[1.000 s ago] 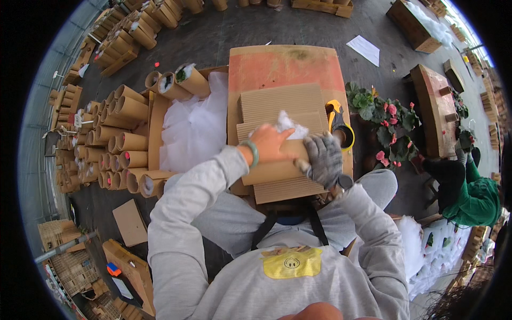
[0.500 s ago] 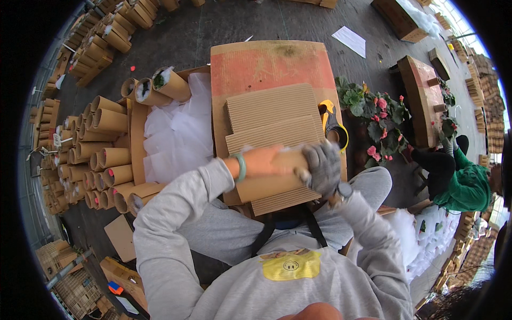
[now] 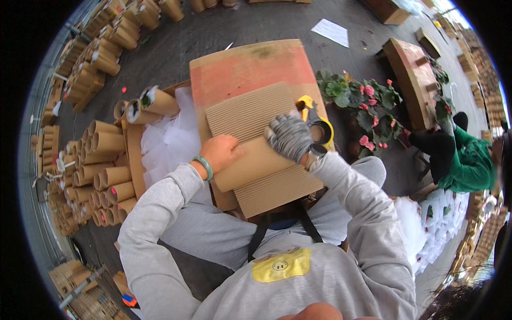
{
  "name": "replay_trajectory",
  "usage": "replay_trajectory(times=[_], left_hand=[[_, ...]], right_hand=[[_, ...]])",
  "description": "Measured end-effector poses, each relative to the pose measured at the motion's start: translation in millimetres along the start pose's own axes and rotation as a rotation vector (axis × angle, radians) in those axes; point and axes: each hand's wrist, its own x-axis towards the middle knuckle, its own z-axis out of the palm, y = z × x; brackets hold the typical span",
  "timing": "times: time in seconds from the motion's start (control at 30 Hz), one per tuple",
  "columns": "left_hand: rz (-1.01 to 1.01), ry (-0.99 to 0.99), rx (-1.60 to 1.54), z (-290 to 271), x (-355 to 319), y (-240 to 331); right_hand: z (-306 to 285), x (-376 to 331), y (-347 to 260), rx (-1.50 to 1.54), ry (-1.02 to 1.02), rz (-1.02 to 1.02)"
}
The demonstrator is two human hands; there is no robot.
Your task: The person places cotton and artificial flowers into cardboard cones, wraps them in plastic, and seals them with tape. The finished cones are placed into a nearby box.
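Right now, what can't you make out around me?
All in the head view:
What, if anything, lies inside the curved cardboard: hidden by its surface and the gloved right hand.
Blue-and-orange object, lower left: too small to identify.
Brown box, upper right: cut off by the picture's top edge.

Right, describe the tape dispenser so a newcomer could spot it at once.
Find the large carton with the faded red band, in front of the person. Near its right edge, beside the gloved right hand, lies the tape dispenser. Its bright yellow and black body sets it apart from the plain brown corrugated sheets beside it.
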Motion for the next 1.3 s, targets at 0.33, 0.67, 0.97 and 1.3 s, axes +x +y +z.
replay_trajectory(times=[0.33,0.67,0.97,1.3], left_hand=[[0.033,0.009,-0.149,26,14,104],[-0.073,0.191,0.045,-12,17,97],[-0.007,0.544,0.251,37,9,100],[-0.072,0.329,0.079,19,22,82]], right_hand=[[5,-91,-14,0.389,0.668,-0.088],[75,-75,89,0.115,0.186,0.359],[-78,-84,74,1.808,0.159,0.308],[-64,-222,-35,1.954,-0.027,0.49]])
